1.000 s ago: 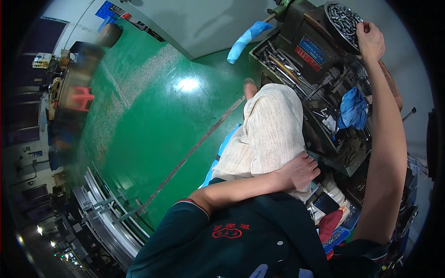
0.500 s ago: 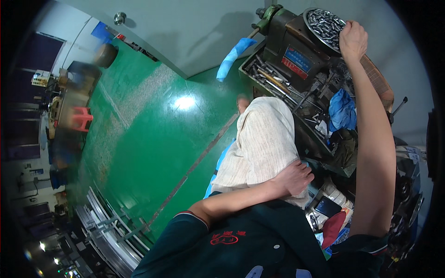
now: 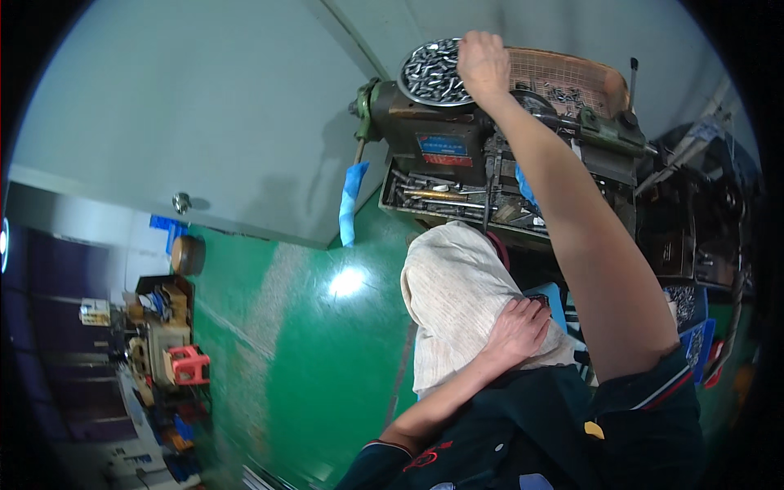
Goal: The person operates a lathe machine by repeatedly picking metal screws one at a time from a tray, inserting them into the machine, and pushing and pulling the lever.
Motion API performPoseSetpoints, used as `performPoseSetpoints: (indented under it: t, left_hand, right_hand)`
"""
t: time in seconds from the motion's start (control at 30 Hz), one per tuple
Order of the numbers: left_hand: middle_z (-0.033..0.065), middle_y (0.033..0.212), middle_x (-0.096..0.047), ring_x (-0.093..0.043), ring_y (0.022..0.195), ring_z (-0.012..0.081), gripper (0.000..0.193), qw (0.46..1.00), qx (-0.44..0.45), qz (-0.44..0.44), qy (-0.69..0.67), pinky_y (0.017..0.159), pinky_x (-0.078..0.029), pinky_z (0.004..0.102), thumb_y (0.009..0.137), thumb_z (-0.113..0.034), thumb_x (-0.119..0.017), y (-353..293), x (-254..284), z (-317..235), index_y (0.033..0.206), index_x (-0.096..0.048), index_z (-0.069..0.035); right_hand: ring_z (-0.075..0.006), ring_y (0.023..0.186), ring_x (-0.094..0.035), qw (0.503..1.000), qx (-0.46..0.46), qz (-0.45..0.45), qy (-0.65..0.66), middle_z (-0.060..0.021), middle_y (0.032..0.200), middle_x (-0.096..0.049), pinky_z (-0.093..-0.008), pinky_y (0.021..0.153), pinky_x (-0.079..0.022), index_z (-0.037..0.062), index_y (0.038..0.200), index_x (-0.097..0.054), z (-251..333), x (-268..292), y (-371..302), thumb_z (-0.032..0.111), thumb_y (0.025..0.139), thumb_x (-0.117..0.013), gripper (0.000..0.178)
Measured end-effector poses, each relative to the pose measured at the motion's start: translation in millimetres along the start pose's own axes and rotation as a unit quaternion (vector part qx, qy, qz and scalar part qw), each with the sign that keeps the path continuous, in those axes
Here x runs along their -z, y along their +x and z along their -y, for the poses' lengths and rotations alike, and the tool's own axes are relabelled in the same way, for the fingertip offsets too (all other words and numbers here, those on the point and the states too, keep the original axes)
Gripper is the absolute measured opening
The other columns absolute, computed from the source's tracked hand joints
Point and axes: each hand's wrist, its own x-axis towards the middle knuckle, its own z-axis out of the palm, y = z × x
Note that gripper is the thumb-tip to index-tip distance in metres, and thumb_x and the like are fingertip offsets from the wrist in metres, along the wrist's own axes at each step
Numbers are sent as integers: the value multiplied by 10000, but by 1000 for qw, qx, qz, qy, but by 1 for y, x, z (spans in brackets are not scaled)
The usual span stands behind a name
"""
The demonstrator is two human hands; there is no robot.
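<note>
Right hand bent down; I can't tell if it's clamped on anything. Left to right: blue-wrapped lever, round dish of small metal pieces atop the machine, that hand at its right edge, pale cloth under my curled left hand, grip unclear.

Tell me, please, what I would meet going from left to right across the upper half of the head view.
Round metal door knob, blue-wrapped lever, metal dish of small metal parts, right hand, woven tray, black-tipped upright lever.
</note>
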Motion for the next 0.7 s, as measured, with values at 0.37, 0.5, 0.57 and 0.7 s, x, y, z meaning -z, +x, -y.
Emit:
performPoseSetpoints:
  t: [0.37, 0.5, 0.57, 0.7]
  left_hand:
    - [93, 811, -539, -514, 793, 226, 168, 1000, -1, 7, 7, 721, -395, 338, 735, -151, -554, 1, 3, -2, 827, -591, -16]
    - [92, 808, -540, -518, 797, 224, 183, 1000, 0, 15, 6, 720, -394, 334, 766, -153, -549, 0, 4, -2, 880, -588, -15]
    - [92, 806, -539, -517, 796, 225, 182, 1000, -2, 13, 10, 720, -395, 334, 765, -152, -549, 0, 4, -1, 877, -589, -15]
    - [92, 803, -537, -517, 795, 225, 180, 1000, -3, 10, 12, 720, -395, 334, 763, -151, -550, 0, 3, -2, 874, -589, -14]
  right_hand:
    - [-285, 959, -529, 996, -56, 69, -2, -149, 951, -586, -386, 805, -460, 6, 895, -582, 1, 2, 0, 158, 842, -462, 201]
    - [-306, 915, -523, 996, -68, 61, 7, -145, 909, -585, -414, 785, -445, 18, 865, -570, 0, -1, 1, 221, 856, -484, 221]
    - [-306, 920, -523, 995, -72, 63, 4, -146, 912, -585, -417, 788, -446, 15, 865, -571, -1, -2, 1, 221, 856, -483, 224]
    - [-307, 923, -524, 995, -80, 68, 6, -148, 915, -586, -420, 788, -447, 11, 867, -571, -2, -4, 1, 221, 855, -481, 229]
